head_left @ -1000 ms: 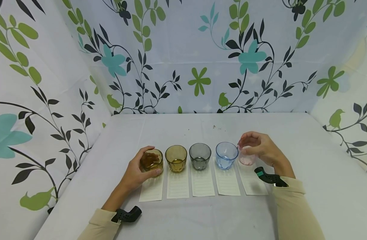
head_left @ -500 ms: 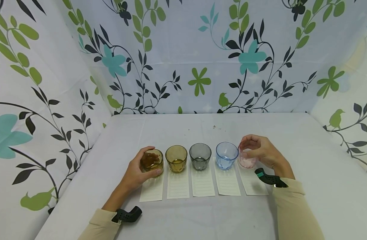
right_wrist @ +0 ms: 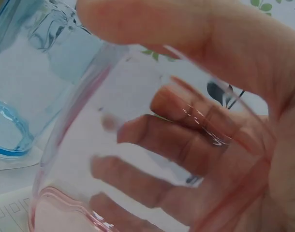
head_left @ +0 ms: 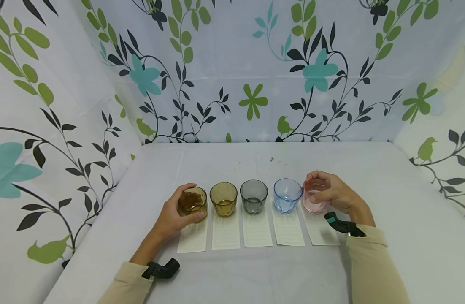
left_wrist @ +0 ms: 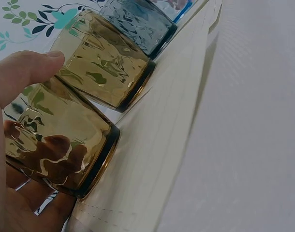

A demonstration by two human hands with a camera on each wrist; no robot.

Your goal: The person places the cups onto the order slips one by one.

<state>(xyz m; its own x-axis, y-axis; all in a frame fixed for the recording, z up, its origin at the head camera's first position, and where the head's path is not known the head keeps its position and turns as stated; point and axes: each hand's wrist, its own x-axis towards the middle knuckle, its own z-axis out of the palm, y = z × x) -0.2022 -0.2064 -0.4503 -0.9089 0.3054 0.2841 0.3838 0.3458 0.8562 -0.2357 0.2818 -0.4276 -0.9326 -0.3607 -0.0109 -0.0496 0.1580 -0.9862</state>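
Five glasses stand side by side in a row in the head view. At the left end my left hand (head_left: 172,215) grips a brown glass (head_left: 196,206), thumb in front and fingers behind, seen through the glass in the left wrist view. Next to it stand an amber glass (head_left: 223,200), a grey glass (head_left: 253,197) and a blue glass (head_left: 287,196). My right hand (head_left: 336,194) holds a pink glass (head_left: 312,207) at the right end. In the right wrist view its fingers show through the clear pink wall (right_wrist: 84,140), with the thumb on the near side.
Under each glass a lined paper strip (head_left: 225,234) lies toward me on the white table (head_left: 255,274). A cloth with leaf and flower print (head_left: 217,50) hangs behind and at both sides. Black bands (head_left: 162,270) sit on both wrists.
My right hand has closed in around the pink glass and shifted slightly down and right. The left hand and the other glasses stay put.
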